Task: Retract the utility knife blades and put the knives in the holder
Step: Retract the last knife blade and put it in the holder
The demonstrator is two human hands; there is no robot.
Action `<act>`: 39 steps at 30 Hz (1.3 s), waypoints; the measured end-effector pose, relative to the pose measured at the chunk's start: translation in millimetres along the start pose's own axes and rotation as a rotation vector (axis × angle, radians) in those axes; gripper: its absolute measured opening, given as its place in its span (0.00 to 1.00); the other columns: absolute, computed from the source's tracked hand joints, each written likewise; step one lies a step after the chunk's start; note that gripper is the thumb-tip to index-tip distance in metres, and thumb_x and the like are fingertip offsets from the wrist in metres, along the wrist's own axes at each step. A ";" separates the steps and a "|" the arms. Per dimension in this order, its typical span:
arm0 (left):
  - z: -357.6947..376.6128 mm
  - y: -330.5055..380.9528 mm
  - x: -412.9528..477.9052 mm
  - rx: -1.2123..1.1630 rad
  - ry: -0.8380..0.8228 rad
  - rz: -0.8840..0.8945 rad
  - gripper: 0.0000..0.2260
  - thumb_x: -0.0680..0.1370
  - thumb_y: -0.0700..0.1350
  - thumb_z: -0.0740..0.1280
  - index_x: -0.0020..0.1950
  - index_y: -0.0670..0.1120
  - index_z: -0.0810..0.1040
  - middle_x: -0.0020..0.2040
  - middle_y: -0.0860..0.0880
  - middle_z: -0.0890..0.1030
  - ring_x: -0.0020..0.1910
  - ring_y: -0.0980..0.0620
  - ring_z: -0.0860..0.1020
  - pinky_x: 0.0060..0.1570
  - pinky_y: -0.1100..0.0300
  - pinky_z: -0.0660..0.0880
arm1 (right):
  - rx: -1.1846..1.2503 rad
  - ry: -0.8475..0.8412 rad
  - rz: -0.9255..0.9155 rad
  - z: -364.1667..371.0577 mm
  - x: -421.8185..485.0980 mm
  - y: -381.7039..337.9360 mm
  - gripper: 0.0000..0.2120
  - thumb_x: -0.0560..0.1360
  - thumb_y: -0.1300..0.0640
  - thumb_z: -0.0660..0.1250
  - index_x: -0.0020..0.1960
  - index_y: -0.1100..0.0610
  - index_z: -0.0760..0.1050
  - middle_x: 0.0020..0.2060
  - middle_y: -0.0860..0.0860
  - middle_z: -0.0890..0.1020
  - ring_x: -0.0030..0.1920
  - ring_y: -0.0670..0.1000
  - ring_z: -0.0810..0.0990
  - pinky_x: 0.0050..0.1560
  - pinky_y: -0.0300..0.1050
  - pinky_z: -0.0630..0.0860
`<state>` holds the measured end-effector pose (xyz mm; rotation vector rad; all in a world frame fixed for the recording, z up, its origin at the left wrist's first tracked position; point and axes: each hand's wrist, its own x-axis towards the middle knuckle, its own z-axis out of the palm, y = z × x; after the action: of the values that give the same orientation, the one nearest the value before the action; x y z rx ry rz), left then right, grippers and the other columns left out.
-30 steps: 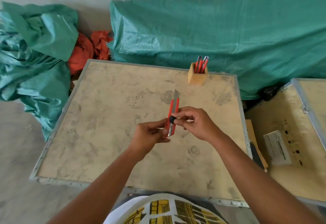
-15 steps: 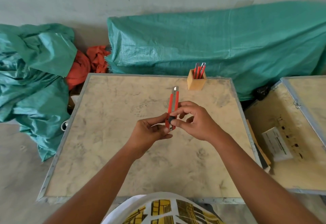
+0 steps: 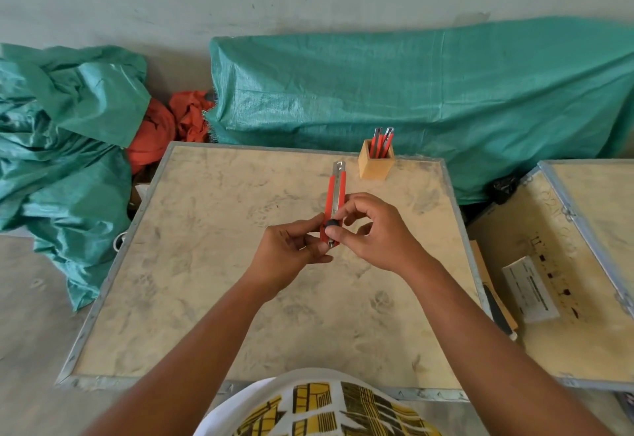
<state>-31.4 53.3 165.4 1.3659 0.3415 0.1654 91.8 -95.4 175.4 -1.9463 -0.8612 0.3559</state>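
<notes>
We hold both forearms stretched forward; our left hand [image 3: 291, 250] pinches with curled fingers [image 3: 317, 247], and our right hand [image 3: 372, 233] meets it, thumb pressing.

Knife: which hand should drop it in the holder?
Right. The holder sits far right of the knife, on the right hand's side. The left hand only pinches the butt end.

The lower end of the red utility knife [image 3: 335, 195] is hidden between the left hand [image 3: 291, 254] and the right hand [image 3: 372, 231]. The wooden holder [image 3: 375, 164] hides the lower parts of the knives in the holder [image 3: 383, 142], too small to count. Both forearms run off the bottom edge, as does the patterned shirt [image 3: 326, 408]
</notes>
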 end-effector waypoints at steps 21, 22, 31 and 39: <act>54.7 -0.1 85.4 0.233 -0.018 0.030 0.22 0.72 0.28 0.71 0.60 0.50 0.81 0.51 0.47 0.86 0.43 0.52 0.84 0.43 0.53 0.84 | 0.168 0.204 0.173 -64.3 45.8 62.1 0.15 0.76 0.62 0.75 0.61 0.53 0.83 0.55 0.48 0.86 0.49 0.48 0.87 0.52 0.53 0.86; 57.9 0.8 98.4 0.260 -0.021 0.032 0.23 0.72 0.29 0.71 0.59 0.53 0.81 0.52 0.49 0.86 0.44 0.53 0.84 0.44 0.54 0.83 | 0.170 0.211 0.179 -71.3 54.2 67.4 0.15 0.75 0.63 0.75 0.61 0.52 0.83 0.55 0.48 0.87 0.48 0.48 0.87 0.52 0.53 0.86; 81.6 -13.1 242.1 0.507 -0.079 0.028 0.22 0.73 0.36 0.73 0.63 0.54 0.79 0.56 0.53 0.85 0.51 0.56 0.83 0.55 0.61 0.77 | 0.079 0.310 0.217 -117.9 158.1 129.4 0.14 0.72 0.65 0.76 0.54 0.52 0.85 0.46 0.44 0.86 0.48 0.52 0.87 0.53 0.51 0.85; 87.4 -48.7 339.6 0.602 -0.035 -0.063 0.21 0.73 0.41 0.73 0.64 0.55 0.79 0.52 0.52 0.86 0.52 0.52 0.82 0.55 0.56 0.78 | -0.054 0.464 0.139 -108.7 221.5 209.5 0.14 0.72 0.67 0.76 0.56 0.57 0.85 0.51 0.54 0.88 0.46 0.51 0.88 0.51 0.48 0.85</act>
<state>312.8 68.3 83.6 1.9461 0.4230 -0.0198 398.7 -75.8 74.7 -2.0293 -0.4393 -0.0442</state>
